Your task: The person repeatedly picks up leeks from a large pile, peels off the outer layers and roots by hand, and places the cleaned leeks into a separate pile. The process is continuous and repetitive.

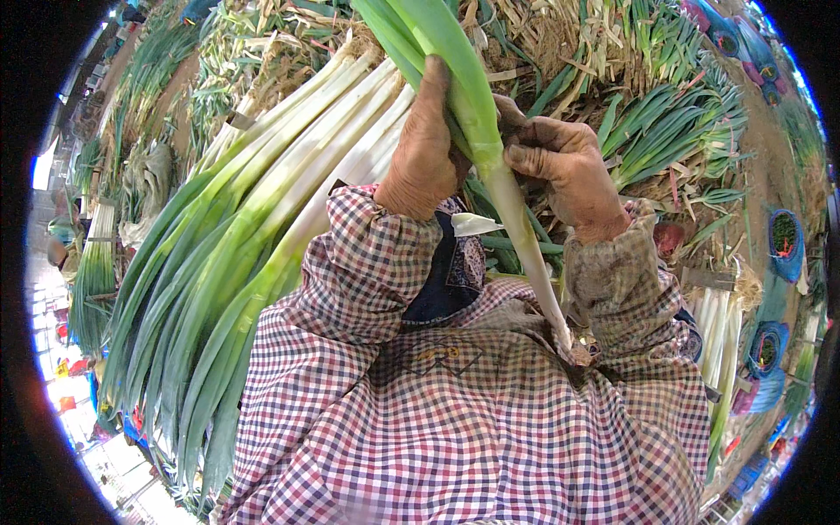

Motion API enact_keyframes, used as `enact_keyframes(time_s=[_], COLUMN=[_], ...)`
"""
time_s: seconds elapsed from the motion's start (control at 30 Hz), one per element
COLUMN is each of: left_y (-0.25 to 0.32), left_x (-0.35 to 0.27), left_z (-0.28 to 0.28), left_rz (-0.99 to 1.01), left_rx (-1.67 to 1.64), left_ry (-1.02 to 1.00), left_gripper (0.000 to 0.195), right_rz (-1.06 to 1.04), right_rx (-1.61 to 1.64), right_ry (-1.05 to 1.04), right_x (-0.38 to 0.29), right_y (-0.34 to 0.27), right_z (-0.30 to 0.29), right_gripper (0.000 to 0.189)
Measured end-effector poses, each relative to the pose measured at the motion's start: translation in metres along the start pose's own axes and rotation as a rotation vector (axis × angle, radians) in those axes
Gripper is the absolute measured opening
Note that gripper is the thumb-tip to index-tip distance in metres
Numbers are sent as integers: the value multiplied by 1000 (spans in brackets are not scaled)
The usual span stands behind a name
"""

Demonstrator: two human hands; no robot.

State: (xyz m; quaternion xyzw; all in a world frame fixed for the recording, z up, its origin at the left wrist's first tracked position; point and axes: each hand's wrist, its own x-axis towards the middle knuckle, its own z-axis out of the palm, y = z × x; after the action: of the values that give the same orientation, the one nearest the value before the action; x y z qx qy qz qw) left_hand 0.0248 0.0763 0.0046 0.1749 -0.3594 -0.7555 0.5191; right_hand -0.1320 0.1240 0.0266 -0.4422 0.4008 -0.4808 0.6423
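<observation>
One large green onion (525,230) slants down in front of my checked smock, its green leaves at the top and its root end at my lap. My left hand (423,147) grips it around the leaves, with the thumb lying up along them. Close by on the right, my right hand (558,157) has its thumb and fingers pinched at the stalk where green turns white; whether it holds a leaf layer is hidden. A loose pale piece of leaf (476,224) sticks out left of the stalk. Beside my left arm lies a pile of long green onions (262,203), roots towards the top.
Dry peelings and roots (545,39) litter the ground ahead. More green onions (669,131) lie at the upper right. Tied bundles stand at the left (95,262) and right (718,321). Blue rolled-rim bags (785,246) line the far right.
</observation>
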Motion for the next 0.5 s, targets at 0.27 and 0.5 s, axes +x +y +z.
enact_keyframes(time_s=[0.27,0.5], left_y=[-6,-1], left_x=[6,0], left_z=[-1,-15], left_rz=[9,-23], left_rx=[-108,85], left_ry=[-144,24], left_gripper=[58,51], right_rz=[76,386], right_rx=[-736,-1528], right_ry=[-188,-30], right_x=[1,-49], right_y=[106,136], right_z=[-57,-122], right_gripper=[20,17])
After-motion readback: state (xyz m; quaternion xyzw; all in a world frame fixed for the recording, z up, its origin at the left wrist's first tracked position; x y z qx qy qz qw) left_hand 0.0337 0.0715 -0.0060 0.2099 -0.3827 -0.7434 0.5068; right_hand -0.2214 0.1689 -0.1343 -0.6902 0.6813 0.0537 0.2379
